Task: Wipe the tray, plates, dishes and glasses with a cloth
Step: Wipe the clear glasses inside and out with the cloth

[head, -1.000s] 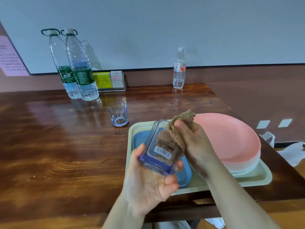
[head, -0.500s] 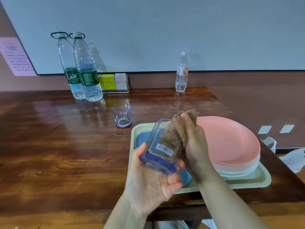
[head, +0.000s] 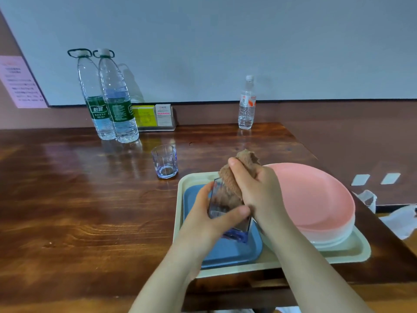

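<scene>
Head view — left hand (head: 211, 214) grips glass (head: 228, 211), right hand (head: 255, 188) pinches cloth (head: 230, 184) stuffed inside.

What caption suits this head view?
Left hand holds a glass over the tray; right hand wipes inside with a cloth.

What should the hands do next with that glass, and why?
Probably twist the brown cloth round inside the glass a bit more. The right hand has the cloth stuffed into it while the left hand grips the glass above the tray, so it looks mid-wipe.
</scene>
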A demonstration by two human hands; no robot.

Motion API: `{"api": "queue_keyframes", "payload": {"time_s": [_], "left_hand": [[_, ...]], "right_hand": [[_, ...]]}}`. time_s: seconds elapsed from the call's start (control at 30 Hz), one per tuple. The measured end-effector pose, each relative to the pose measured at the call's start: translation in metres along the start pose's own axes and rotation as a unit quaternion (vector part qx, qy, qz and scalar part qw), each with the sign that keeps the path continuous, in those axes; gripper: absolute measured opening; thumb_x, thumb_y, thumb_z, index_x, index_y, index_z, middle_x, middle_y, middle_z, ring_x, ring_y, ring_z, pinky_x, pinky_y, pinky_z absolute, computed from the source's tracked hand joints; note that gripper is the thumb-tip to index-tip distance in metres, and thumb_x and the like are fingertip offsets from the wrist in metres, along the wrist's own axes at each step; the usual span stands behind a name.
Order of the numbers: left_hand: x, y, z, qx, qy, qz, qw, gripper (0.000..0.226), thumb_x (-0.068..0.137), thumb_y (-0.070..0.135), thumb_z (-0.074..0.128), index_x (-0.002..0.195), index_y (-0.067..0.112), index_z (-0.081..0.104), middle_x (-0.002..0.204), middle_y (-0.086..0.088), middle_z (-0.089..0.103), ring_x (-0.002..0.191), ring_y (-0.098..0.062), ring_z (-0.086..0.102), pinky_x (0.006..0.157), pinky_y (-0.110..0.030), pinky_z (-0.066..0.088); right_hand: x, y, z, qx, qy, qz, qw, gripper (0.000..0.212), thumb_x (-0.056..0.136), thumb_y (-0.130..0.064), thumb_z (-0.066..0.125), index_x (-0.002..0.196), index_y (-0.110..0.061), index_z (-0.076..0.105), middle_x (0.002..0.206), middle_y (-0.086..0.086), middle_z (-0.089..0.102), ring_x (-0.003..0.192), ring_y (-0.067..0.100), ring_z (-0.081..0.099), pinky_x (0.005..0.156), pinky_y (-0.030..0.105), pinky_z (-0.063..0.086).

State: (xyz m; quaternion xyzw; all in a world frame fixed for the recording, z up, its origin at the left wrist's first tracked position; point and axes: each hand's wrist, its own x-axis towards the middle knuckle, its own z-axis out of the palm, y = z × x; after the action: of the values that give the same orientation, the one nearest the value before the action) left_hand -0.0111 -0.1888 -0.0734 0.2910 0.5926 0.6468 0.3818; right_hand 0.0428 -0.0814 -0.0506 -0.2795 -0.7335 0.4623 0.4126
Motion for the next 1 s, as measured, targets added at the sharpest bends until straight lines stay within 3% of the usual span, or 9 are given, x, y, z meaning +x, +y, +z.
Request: {"api": "queue_keyframes", "payload": {"time_s": [0.1, 0.17, 0.23, 0.37, 0.5, 0.67, 0.8, 0.9, 1.0], "left_hand": [[-0.001, -0.009, 0.001, -0.043, 0.005, 0.023, 0.999, 0.078, 0.057, 0.032, 0.087, 0.127, 0.022, 0.055, 0.108, 0.001, 0.069, 0.094, -0.015, 0.067, 0.079, -0.028, 0.055], [-0.003, -0.008, -0.004, -0.237, -0.062, -0.012, 0.969, 0.062, 0.048, 0.021, 0.084, 0.109, 0.013, 0.070, 0.102, -0.012, 0.071, 0.086, -0.027, 0.070, 0.069, -0.037, 0.058], [-0.003, -0.009, -0.007, -0.363, -0.088, -0.036, 0.927, 0.070, 0.032, 0.023, 0.091, 0.099, 0.010, 0.074, 0.106, -0.022, 0.068, 0.087, -0.037, 0.069, 0.068, -0.045, 0.058], [-0.001, -0.008, -0.007, -0.395, -0.034, -0.033, 0.917, 0.065, 0.048, 0.020, 0.084, 0.111, 0.019, 0.068, 0.110, -0.020, 0.068, 0.090, -0.036, 0.069, 0.077, -0.049, 0.057], [0.000, -0.006, -0.005, -0.424, -0.009, -0.022, 0.905, 0.065, 0.051, 0.037, 0.077, 0.113, 0.024, 0.064, 0.111, -0.017, 0.068, 0.093, -0.033, 0.068, 0.081, -0.049, 0.055], [0.007, -0.004, -0.006, -0.407, 0.005, 0.035, 0.913, 0.080, 0.046, 0.034, 0.091, 0.117, 0.022, 0.056, 0.104, -0.013, 0.067, 0.089, -0.028, 0.067, 0.080, -0.047, 0.056], [0.006, -0.001, -0.007, -0.365, 0.027, 0.066, 0.928, 0.038, 0.062, 0.030, 0.077, 0.099, 0.023, 0.067, 0.099, -0.012, 0.066, 0.083, -0.025, 0.067, 0.072, -0.040, 0.057], [0.001, -0.003, 0.005, -0.303, 0.029, 0.068, 0.950, 0.012, 0.068, 0.022, 0.073, 0.078, 0.027, 0.077, 0.090, -0.008, 0.073, 0.078, -0.020, 0.071, 0.072, -0.035, 0.057], [0.000, -0.006, 0.015, -0.295, 0.055, 0.097, 0.949, 0.017, 0.073, 0.020, 0.067, 0.085, 0.028, 0.076, 0.093, -0.007, 0.074, 0.082, -0.021, 0.072, 0.065, -0.031, 0.059]], "right_hand": [[0.002, 0.004, 0.004, 0.205, -0.044, 0.054, 0.976, 0.051, 0.096, -0.028, 0.049, 0.049, -0.009, 0.040, 0.045, 0.001, 0.039, 0.051, 0.014, 0.043, 0.057, 0.029, 0.039], [0.005, 0.010, 0.003, 0.459, -0.090, 0.158, 0.870, 0.050, 0.097, -0.030, 0.043, 0.050, -0.014, 0.043, 0.049, 0.000, 0.042, 0.050, 0.011, 0.046, 0.056, 0.025, 0.041], [0.006, 0.023, 0.001, 0.532, -0.053, 0.185, 0.825, 0.034, 0.090, -0.034, 0.046, 0.063, -0.016, 0.054, 0.061, 0.003, 0.054, 0.066, 0.013, 0.058, 0.066, 0.025, 0.049], [-0.001, 0.031, -0.005, 0.450, -0.028, 0.069, 0.890, 0.034, 0.072, -0.050, 0.060, 0.083, -0.019, 0.067, 0.084, 0.002, 0.066, 0.088, 0.014, 0.063, 0.083, 0.029, 0.050], [-0.012, 0.025, -0.015, 0.301, -0.118, -0.073, 0.943, 0.022, 0.071, -0.045, 0.065, 0.063, -0.024, 0.066, 0.066, -0.009, 0.063, 0.065, 0.004, 0.056, 0.068, 0.017, 0.046], [-0.060, 0.029, -0.005, 0.188, -0.234, -0.145, 0.943, 0.027, 0.085, -0.033, 0.045, 0.104, -0.029, 0.063, 0.071, -0.028, 0.058, 0.066, -0.007, 0.053, 0.068, 0.011, 0.041], [-0.083, 0.035, 0.006, 0.122, -0.213, -0.121, 0.962, 0.055, 0.082, -0.073, 0.037, 0.125, -0.042, 0.049, 0.094, -0.025, 0.050, 0.086, -0.009, 0.047, 0.084, 0.013, 0.034], [-0.060, 0.021, 0.008, 0.138, -0.191, -0.132, 0.963, 0.071, 0.083, -0.076, 0.026, 0.146, -0.046, 0.013, 0.126, -0.005, 0.043, 0.116, 0.014, 0.041, 0.101, 0.026, 0.025], [-0.048, 0.011, -0.009, 0.151, -0.211, -0.141, 0.955, 0.063, 0.082, -0.054, 0.030, 0.134, -0.020, 0.040, 0.109, -0.017, 0.068, 0.106, -0.008, 0.058, 0.084, 0.004, 0.042]]}}
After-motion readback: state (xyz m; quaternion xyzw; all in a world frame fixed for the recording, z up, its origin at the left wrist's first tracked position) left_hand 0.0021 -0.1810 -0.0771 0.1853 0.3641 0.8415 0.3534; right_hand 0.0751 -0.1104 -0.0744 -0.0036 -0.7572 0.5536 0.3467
